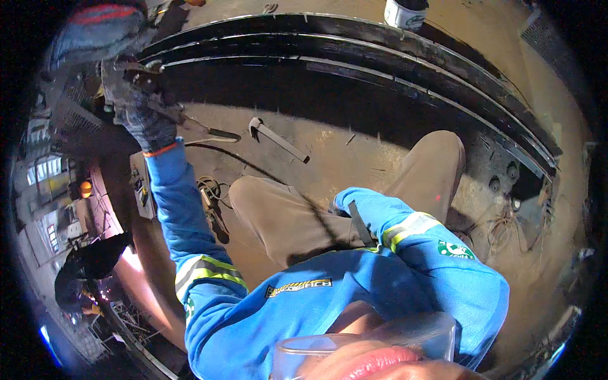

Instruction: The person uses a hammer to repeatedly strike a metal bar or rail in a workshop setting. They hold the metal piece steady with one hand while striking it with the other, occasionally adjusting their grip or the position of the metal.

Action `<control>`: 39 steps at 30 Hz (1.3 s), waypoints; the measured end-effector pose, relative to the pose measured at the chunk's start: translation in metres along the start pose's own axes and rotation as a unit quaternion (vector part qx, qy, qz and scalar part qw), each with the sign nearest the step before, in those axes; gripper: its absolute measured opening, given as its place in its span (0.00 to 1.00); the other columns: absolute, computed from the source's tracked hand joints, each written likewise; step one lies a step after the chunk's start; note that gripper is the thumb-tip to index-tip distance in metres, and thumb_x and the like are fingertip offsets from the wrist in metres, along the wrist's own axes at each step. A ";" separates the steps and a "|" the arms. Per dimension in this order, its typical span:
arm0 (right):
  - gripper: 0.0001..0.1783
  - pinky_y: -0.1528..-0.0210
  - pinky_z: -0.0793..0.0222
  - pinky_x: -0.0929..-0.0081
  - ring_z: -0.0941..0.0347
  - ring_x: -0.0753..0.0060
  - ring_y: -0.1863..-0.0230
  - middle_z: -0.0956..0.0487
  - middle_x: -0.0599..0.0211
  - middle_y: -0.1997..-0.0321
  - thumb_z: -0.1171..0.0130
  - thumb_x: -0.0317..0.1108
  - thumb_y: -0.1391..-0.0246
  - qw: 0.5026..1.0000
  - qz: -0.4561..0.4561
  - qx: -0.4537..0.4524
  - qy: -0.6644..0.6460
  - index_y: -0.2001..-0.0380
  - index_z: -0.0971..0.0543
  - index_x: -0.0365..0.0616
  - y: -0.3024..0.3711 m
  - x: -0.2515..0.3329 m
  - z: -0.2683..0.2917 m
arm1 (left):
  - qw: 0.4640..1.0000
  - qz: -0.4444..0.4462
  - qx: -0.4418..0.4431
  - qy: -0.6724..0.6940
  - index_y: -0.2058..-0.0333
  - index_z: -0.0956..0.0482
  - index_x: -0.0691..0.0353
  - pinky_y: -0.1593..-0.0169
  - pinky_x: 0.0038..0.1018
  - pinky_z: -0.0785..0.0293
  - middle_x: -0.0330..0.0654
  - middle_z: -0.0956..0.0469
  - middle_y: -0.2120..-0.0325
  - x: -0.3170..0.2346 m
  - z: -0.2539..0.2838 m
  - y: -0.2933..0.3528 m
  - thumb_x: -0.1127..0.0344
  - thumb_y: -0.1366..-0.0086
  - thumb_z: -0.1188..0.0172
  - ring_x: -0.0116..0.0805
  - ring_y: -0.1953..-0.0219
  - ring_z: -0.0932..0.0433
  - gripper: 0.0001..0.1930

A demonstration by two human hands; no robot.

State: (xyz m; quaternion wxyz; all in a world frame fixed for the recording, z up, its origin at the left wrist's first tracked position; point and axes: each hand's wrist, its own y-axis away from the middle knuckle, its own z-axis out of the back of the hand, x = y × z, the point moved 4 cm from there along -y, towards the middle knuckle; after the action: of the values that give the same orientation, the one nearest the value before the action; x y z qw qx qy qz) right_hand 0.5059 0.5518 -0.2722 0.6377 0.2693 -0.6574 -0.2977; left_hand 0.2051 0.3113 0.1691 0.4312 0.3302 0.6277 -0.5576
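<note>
My left hand [142, 107], in a dark grey work glove with an orange cuff edge, reaches out to the far left. Its fingers are closed around a dark metal piece by the left end of the long dark metal beams [354, 47]; shadow hides what it is. Just beyond, a blue-grey padded shape with a red band [101, 31] comes close to the glove. My right hand [333, 208] rests low at my lap, mostly hidden behind its blue sleeve, with only a dark glove edge showing. A hammer [278, 140] lies on the floor between the beams and my knees.
A thin tool with a curved dark handle [221, 135] lies left of the hammer. Coiled cable [212, 189] is beside my left knee, more cable [506, 231] at right. A white bucket [405, 14] stands beyond the beams. At far left, a person [88, 272] works near bright light.
</note>
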 end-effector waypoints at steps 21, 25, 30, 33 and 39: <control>0.14 0.63 0.35 0.66 0.27 0.66 0.68 0.22 0.64 0.70 0.42 0.43 0.56 0.934 -0.170 -0.094 -0.299 0.70 0.21 0.45 0.122 0.095 0.002 | 0.989 -0.011 0.026 -0.147 0.62 0.25 0.61 0.62 0.28 0.29 0.41 0.23 0.67 0.088 -0.026 0.107 0.71 0.53 0.39 0.37 0.65 0.26 0.15; 0.14 0.62 0.35 0.69 0.27 0.68 0.66 0.22 0.64 0.66 0.43 0.42 0.56 0.978 -0.059 -0.085 -0.181 0.66 0.22 0.49 0.068 0.064 -0.038 | 0.982 0.184 -0.020 -0.040 0.68 0.22 0.58 0.60 0.33 0.29 0.42 0.23 0.66 0.098 -0.023 0.126 0.69 0.55 0.39 0.43 0.66 0.25 0.12; 0.15 0.59 0.34 0.69 0.26 0.61 0.61 0.23 0.57 0.63 0.41 0.40 0.60 0.987 -0.060 -0.151 0.011 0.65 0.22 0.52 0.064 0.060 -0.037 | 0.987 0.158 0.008 -0.025 0.62 0.24 0.60 0.67 0.29 0.32 0.42 0.23 0.68 0.099 -0.020 0.135 0.71 0.55 0.40 0.36 0.72 0.27 0.17; 0.10 0.69 0.35 0.74 0.28 0.74 0.73 0.24 0.63 0.76 0.42 0.35 0.63 0.987 -0.079 -0.141 -0.006 0.72 0.22 0.50 0.056 0.054 -0.045 | 0.996 0.091 0.021 0.005 0.54 0.30 0.63 0.84 0.19 0.36 0.42 0.23 0.72 0.086 -0.034 0.139 0.75 0.51 0.44 0.23 0.85 0.32 0.21; 0.11 0.63 0.34 0.66 0.27 0.63 0.66 0.21 0.58 0.66 0.44 0.30 0.61 0.962 0.071 -0.255 -0.061 0.69 0.21 0.49 0.008 -0.002 -0.074 | 0.996 0.073 0.033 0.033 0.53 0.30 0.63 0.82 0.22 0.32 0.41 0.23 0.70 0.067 -0.042 0.156 0.76 0.50 0.45 0.26 0.81 0.28 0.22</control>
State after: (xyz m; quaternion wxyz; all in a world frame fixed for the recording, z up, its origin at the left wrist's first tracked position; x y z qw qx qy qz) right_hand 0.5799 0.5552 -0.2673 0.6637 0.0318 -0.6144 -0.4255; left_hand 0.3102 0.3731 0.0440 0.4383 0.4076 0.5971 -0.5341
